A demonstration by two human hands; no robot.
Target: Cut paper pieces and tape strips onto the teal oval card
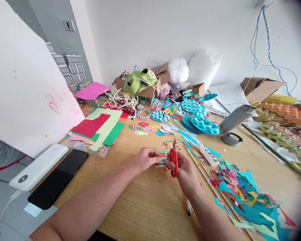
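Observation:
Between the fingertips of my left hand [145,160] is a small paper fish [161,163], orange with pale blue and green strips across its body. My right hand [185,172] has red-handled scissors [175,160] hooked in it, blades pointing up and away. The thumb and fingers of that hand also touch the fish's right side. Fingers cover part of the fish. Just beyond lies a patch of tiny coloured paper bits [171,145], with several finished-looking paper fish [148,130] behind it.
Coloured paper sheets [111,132], a black phone [59,179] and a white power bank [38,167] are at left. At right lie a glue tube [207,154], wooden sticks [217,194], paper scraps [256,211] and a steel flask [237,118]. Blue wavy discs [203,125] are farther back.

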